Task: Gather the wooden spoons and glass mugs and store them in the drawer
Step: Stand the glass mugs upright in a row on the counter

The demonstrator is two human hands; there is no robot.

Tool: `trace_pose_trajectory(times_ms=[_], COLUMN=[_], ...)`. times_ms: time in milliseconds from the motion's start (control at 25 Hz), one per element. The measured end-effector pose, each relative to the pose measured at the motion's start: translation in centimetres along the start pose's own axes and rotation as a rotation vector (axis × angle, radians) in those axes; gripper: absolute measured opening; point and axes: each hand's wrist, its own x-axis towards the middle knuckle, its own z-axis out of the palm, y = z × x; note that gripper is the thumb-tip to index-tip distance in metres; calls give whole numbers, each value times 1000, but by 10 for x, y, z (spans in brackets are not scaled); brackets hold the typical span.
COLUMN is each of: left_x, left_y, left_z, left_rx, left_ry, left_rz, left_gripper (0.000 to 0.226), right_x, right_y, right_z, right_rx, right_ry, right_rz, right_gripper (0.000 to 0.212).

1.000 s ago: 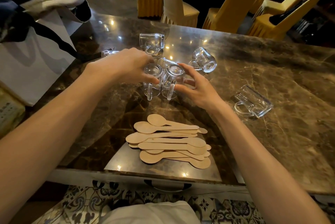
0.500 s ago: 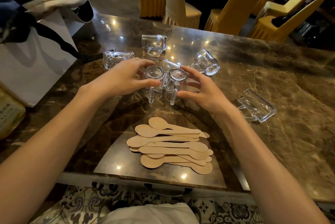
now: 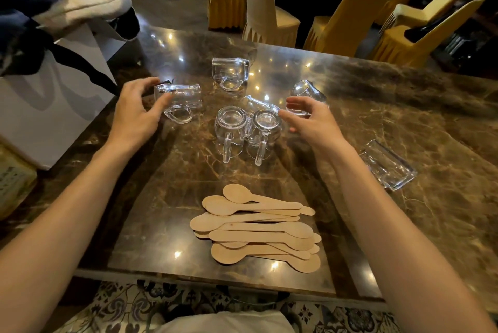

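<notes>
The person is at the gathering step: the left hand (image 3: 136,114) has its fingers (image 3: 161,102) curled around a clear glass mug (image 3: 179,98) lying on its side, while the right hand (image 3: 310,120) hovers, fingers spread, by another tipped mug (image 3: 307,93), apparently not yet gripping. Two mugs (image 3: 246,130) stand inverted between them; flat pale wooden spoons (image 3: 256,227) lie stacked on the glossy marble surface (image 3: 404,117). Next, each slick mug needs a firm hold.
</notes>
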Motion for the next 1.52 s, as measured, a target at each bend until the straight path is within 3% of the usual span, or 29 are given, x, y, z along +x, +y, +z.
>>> trace_pose_trajectory(times_ms=[200, 480, 840, 1000, 1120, 1320, 1520], left_x=[11, 26, 22, 26, 32, 32, 22], left_y=[-30, -34, -26, -16, -2, 23, 41], left_z=[-1, -3, 2, -4, -5, -14, -20], left_rx=[-12, -91, -242, -195, -30, 67, 162], left_ry=[-224, -370, -325, -278, -272, -405, -464], left_rz=[-80, -65, -85, -35, 114, 187, 268], left_gripper=[59, 64, 58, 59, 57, 74, 76], right_x=[12, 6, 1, -1, -6, -18, -27], right_y=[0, -2, -5, -18, -24, -33, -34], right_z=[12, 12, 17, 11, 3, -8, -15], right_rx=[-68, -19, -22, -235, -320, -539, -720], right_ry=[-133, -176, -136, -41, -1, 13, 12], right_rz=[175, 158, 90, -9, -62, -141, -115], right_gripper=[50, 46, 42, 56, 57, 59, 60])
